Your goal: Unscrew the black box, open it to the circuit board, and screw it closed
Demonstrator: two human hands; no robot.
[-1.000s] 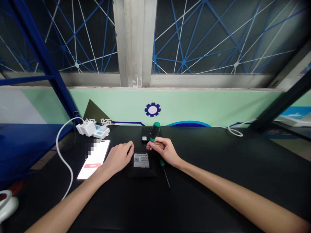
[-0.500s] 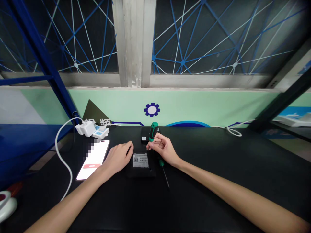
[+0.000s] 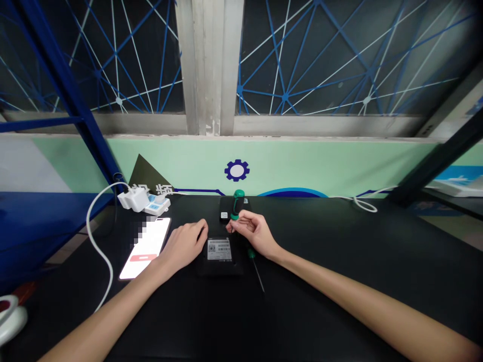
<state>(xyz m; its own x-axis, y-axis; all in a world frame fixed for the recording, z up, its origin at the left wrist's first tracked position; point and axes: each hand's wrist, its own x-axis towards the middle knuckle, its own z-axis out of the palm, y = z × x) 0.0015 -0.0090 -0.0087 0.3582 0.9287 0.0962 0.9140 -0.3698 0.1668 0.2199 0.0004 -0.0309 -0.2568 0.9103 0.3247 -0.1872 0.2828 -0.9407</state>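
Note:
A small black box with a white label lies on the black table. My left hand rests against the box's left edge with fingers curled, steadying it. My right hand pinches a green and black screwdriver, held nearly upright over the box's far right corner. A second, thin screwdriver lies on the table under my right wrist. Another black device sits just behind the box.
A lit phone lies left of my left hand. Behind it a white charger and power strip sit, with a white cable looping to the table's left edge. A white cable lies at the back right.
The green screwdriver handle has tilted slightly left and dropped a little as my right hand's fingers turned it. My left hand has stayed on the box.

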